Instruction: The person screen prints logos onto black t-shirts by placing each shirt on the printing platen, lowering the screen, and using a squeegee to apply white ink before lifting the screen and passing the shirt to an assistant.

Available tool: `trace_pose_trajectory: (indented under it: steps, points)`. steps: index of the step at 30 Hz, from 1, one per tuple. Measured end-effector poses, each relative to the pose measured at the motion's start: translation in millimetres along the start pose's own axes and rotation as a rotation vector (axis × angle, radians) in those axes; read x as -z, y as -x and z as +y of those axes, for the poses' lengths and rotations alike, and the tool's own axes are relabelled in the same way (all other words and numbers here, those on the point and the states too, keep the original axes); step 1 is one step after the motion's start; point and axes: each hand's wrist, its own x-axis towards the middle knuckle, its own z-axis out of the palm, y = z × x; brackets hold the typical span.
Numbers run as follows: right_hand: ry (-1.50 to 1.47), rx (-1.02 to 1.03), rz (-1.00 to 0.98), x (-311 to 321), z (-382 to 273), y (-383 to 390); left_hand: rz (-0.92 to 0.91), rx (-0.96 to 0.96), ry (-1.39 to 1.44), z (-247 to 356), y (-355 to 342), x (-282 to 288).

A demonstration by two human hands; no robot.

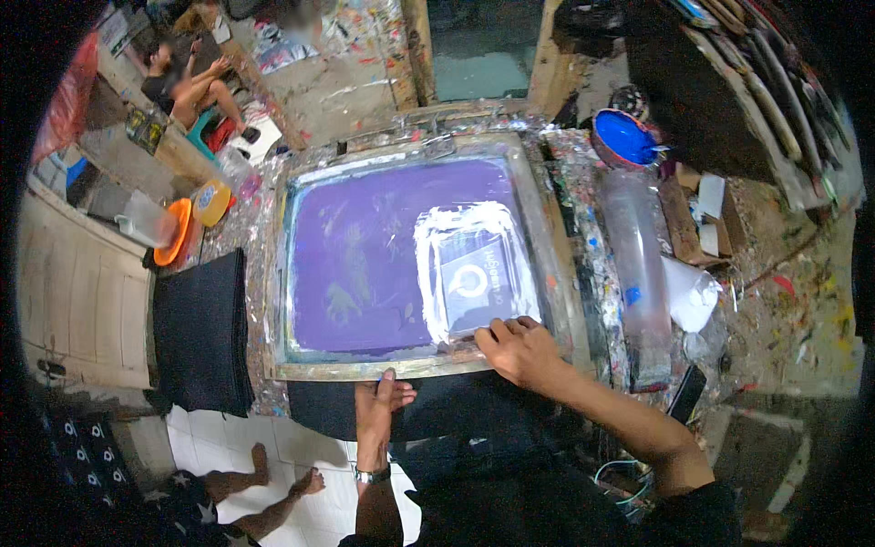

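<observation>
Head view shows a framed purple printing screen, white-smeared, beyond the left hand, thumb at its rim, and under the curled right hand; whether they grasp, I cannot tell.

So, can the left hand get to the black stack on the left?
Probably yes: the left hand looks open by the frame, and nothing seems to block its way to the black stack.

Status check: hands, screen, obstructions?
Left hand at frame, near edge. Right hand curled beside white ink. Purple screen set in frame. Blue paint pot far right, clear of hands.
</observation>
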Motion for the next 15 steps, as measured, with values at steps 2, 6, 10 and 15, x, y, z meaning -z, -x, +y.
trace_pose_trajectory:
  steps: [2, 6, 10, 15]
  points:
    - [-0.02, 0.004, 0.115, 12, 1, 2, 0.005, -0.045, 0.001, 3, 2, -5]
    - [-0.019, -0.076, 0.497, 49, -22, -3, 0.045, -0.188, 0.031, 25, 18, 6]
    - [0.083, -0.16, 0.715, 97, -12, -13, 0.006, -0.416, 0.059, 93, 43, -15]
    - [0.281, -0.1, 0.844, 197, 21, -93, 0.113, -0.697, -0.382, 103, 35, -110]
